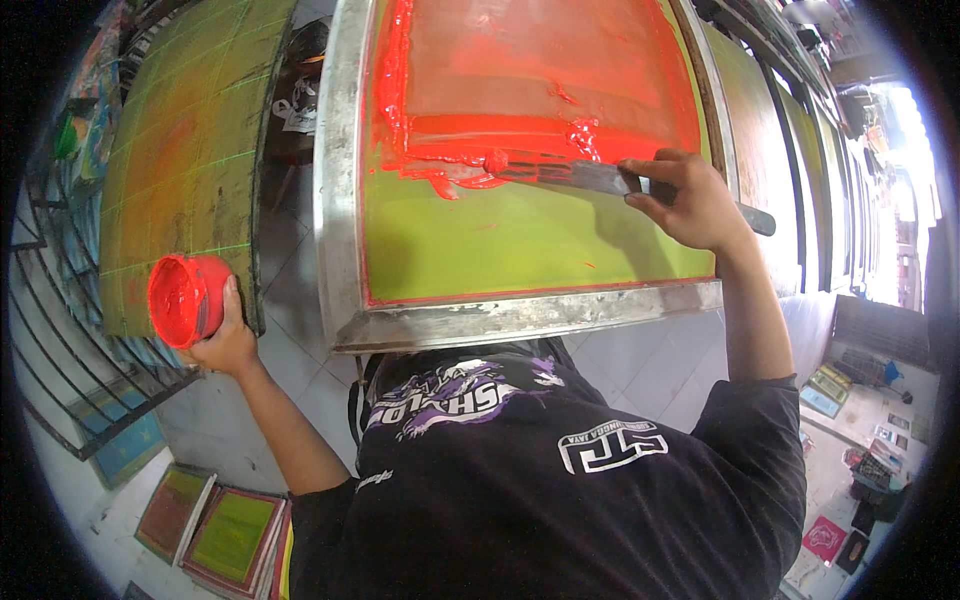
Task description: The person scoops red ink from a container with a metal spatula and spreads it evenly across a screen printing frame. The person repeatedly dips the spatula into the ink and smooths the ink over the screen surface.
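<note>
My left hand (228, 338) grips a round tub of red ink (212, 290), tilted so that its open mouth faces left. Out over the screen-printing frame, my right hand (690, 195) pinches the dark handle of an ink spatula (580, 175). Its long flat blade points left, with a blob of red ink at the tip. The printing screen (540, 240) has a metal border and yellow-green mesh. Thick wet red ink (440, 135) covers its far part in streaks and clumps, and the near strip is mostly bare mesh.
To the left stands a long stained green board (190, 150), beside dark metal bars (70, 350). Smaller framed screens (235, 535) lean on the floor at lower left. More panels (790, 170) stand at right, with scattered small items (865, 470) at lower right.
</note>
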The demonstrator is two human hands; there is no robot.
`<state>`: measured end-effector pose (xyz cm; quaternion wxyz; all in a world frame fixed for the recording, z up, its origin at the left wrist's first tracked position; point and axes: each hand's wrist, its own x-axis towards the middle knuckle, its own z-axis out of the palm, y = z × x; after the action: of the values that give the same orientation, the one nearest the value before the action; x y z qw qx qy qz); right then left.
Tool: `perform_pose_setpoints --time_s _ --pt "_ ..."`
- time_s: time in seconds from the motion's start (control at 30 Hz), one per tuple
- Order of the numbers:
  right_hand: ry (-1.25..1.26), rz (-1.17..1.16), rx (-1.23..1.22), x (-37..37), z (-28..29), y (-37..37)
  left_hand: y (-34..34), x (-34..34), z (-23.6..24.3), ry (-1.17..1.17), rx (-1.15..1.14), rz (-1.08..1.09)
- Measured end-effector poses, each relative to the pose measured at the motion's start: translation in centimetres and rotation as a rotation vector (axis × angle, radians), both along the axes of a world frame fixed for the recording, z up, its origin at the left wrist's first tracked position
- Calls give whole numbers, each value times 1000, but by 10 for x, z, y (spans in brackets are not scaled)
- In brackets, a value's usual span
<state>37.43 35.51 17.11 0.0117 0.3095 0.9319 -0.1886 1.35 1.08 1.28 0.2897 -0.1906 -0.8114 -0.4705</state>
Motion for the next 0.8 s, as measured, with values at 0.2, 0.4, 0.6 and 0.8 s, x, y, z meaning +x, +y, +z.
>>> perform_pose_setpoints --time_s 0.2,0.4,0.6,0.8 --pt "-36 15 -35 -33 -7 -9 -3 -3 -6 1 27 14" --pt "112 -75 -304 -47 -41 -11 0 1 4 103 -100 52" --pt "292 -138 -558 -54 -37 -14 1 -1 -9 4 29 96" --pt "342 -63 -405 -58 -38 -2 0 0 -4 67 -25 114"
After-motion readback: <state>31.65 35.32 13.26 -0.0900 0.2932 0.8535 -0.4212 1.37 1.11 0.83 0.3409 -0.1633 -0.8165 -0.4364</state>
